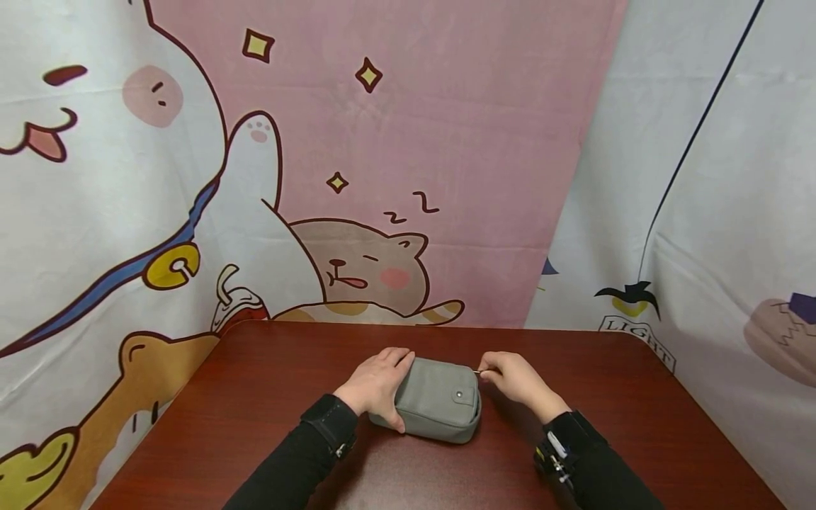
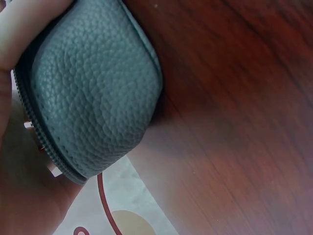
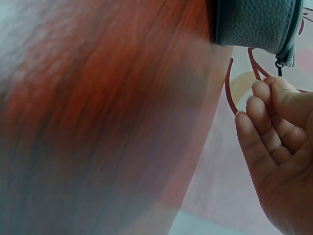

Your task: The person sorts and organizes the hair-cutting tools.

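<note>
A grey-green zip pouch (image 1: 440, 400) with a pebbled surface and a snap tab (image 1: 462, 395) lies on the table. My left hand (image 1: 381, 386) grips its left end, thumb on the near side and fingers over the far edge. At the far right corner, the right hand (image 1: 513, 379) pinches the zipper pull. Close up in the right wrist view, thumb and forefinger hold the small dark zipper pull (image 3: 279, 68) beside the pouch's end. The zipper teeth (image 2: 46, 142) run along the pouch edge in the left wrist view. What is inside the pouch cannot be seen.
The pouch rests on a dark red-brown wooden table (image 1: 268, 397). Behind it hangs a cloth backdrop (image 1: 484, 177) printed with cartoon animals, reaching down to the table's far edge. Dark sleeves and wrist-worn devices (image 1: 553, 457) cover both forearms.
</note>
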Available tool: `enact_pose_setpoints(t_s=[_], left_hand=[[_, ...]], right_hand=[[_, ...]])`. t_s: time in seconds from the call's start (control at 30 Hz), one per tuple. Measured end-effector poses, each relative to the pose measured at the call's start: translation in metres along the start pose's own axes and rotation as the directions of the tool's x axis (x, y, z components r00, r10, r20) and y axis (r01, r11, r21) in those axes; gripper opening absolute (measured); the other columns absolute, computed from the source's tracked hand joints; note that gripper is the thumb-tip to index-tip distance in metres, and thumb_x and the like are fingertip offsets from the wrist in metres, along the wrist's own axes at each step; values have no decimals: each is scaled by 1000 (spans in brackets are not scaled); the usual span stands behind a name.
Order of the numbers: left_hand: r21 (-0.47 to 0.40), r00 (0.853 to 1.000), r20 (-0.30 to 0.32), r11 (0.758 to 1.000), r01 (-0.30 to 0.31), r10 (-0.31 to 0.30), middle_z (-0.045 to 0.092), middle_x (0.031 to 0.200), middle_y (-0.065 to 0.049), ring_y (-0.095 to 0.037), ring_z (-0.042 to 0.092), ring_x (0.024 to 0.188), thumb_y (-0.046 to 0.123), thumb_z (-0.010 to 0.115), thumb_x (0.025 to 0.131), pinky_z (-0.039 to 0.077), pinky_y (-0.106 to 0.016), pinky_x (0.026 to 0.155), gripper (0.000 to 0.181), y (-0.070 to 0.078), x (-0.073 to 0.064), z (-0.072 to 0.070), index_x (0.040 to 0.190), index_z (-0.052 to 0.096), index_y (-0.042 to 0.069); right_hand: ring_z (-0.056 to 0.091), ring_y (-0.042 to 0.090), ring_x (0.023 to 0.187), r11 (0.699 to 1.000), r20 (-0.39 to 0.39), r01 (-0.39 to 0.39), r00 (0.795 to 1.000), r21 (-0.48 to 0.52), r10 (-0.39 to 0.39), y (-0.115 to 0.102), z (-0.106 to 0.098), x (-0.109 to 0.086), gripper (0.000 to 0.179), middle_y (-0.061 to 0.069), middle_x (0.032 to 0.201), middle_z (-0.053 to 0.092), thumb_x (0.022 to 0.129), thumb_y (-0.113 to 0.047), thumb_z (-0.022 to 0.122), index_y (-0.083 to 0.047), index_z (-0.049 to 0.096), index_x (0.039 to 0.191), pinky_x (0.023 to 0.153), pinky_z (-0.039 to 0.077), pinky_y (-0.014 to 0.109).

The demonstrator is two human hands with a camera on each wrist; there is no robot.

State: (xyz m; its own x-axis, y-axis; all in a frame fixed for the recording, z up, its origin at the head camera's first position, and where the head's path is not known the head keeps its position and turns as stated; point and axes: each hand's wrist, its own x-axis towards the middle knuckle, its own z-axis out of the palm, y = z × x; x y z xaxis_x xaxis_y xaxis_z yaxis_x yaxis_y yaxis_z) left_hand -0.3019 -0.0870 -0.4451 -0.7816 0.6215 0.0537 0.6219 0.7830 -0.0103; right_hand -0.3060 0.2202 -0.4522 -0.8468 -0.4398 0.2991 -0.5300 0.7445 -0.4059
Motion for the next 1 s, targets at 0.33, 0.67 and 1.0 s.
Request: enact_pose_setpoints(t_s=[0.33, 0.67, 1.0], left_hand=[[8, 1000, -14, 1000, -4, 4, 36, 152, -11, -28, 35, 138, 67, 89, 49, 37, -43, 108, 132, -1, 0, 1, 153, 34, 6], [20, 1000, -20, 1000, 0, 0, 37, 152, -10, -28, 35, 139, 67, 89, 50, 37, -42, 108, 131, 0, 0, 2, 153, 34, 7], [29, 1000, -17, 1000, 8, -8, 37, 152, -10, -29, 36, 138, 67, 89, 50, 37, -42, 108, 131, 1, 1, 4, 153, 34, 7]], right_hand=[[46, 6, 66, 1000, 1, 9, 1000, -3, -9, 1, -3, -7, 17, -12, 73, 51, 88, -6, 72, -18, 62, 80, 61, 41, 27], [46, 5, 68, 1000, -2, 20, 1000, 4, -20, 1, -4, -11, 21, -12, 74, 52, 88, -5, 73, -20, 60, 79, 63, 42, 28], [45, 4, 66, 999, 8, 36, 999, -17, -35, -1, -6, -14, 23, -12, 72, 50, 87, -3, 72, -19, 60, 78, 61, 41, 27]])
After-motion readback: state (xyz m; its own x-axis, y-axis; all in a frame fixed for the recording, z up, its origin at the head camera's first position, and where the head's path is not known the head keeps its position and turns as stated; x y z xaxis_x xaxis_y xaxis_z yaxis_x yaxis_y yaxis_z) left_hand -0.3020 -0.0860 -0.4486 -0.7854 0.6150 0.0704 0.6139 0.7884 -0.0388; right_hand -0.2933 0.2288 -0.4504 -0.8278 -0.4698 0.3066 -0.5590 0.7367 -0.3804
